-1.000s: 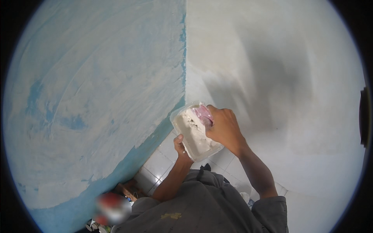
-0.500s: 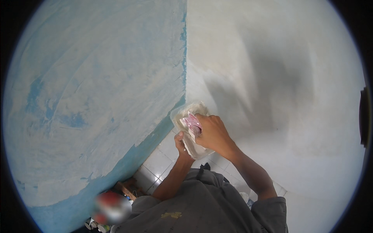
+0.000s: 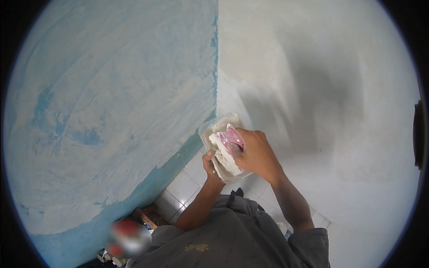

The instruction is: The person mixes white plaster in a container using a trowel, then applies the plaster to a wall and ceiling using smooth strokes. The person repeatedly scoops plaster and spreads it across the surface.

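Observation:
My left hand [image 3: 210, 166] grips a clear plastic tray [image 3: 213, 129] of white putty from below, holding it up in front of the wall corner. My right hand [image 3: 254, 154] is closed on a pink scraper [image 3: 233, 136] whose blade lies in the white putty [image 3: 223, 154] inside the tray. The scraper's handle is hidden under my fingers.
A blue wall [image 3: 111, 111] smeared with pale putty fills the left; a white-grey wall [image 3: 321, 89] with my shadow fills the right. They meet at a vertical corner [image 3: 216, 67]. White floor tiles [image 3: 183, 187] and a blurred red object [image 3: 127, 236] lie below.
My right hand has moved across the tray with the scraper, from its upper right edge down into the putty. The tray has stayed nearly in place.

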Demonstrator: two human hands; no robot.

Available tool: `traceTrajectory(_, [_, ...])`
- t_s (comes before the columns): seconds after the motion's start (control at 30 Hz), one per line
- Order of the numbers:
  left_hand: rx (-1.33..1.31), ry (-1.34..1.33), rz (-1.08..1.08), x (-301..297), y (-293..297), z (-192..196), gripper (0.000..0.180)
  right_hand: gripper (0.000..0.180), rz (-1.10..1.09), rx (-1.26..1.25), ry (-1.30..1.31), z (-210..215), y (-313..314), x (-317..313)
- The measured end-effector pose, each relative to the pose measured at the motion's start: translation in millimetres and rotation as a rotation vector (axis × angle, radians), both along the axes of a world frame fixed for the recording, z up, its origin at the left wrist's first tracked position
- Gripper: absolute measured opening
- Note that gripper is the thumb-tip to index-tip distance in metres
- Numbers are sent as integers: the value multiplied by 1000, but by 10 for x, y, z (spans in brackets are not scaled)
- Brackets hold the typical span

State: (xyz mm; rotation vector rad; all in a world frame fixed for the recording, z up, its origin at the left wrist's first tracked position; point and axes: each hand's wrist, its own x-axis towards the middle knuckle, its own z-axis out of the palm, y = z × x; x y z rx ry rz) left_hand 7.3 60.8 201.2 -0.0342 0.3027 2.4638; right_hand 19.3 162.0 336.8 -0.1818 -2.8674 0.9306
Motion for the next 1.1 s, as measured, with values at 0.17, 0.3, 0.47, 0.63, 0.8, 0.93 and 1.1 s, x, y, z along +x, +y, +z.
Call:
traceTrajectory(0.17, [20,-35,0,23,28,-8,85,17,-48,75,26,-121,134,-77])
traceTrajectory(0.3, [-18,-18,1,19,-3,-2,87,18,-74,-4,32,44,136,-93])
traceTrajectory(0.47, [-3,-10,2,3,-10,-6,87,18,-56,38,-3,-117,64,-51])
traceTrajectory(0.63, [34,-3,40,-5,17,79,83,29,-70,164,-30,122,-34,-18])
traceTrajectory(0.8, [101,17,-28,-22,-6,-143,76,45,-30,373,111,16,-196,55])
traceTrajectory(0.93, [96,-58,-24,2,-26,-253,75,33,84,192,-10,58,-282,89])
traceTrajectory(1.1, [217,-63,24,-40,8,-252,82,20,-69,-404,-66,-188,202,-101])
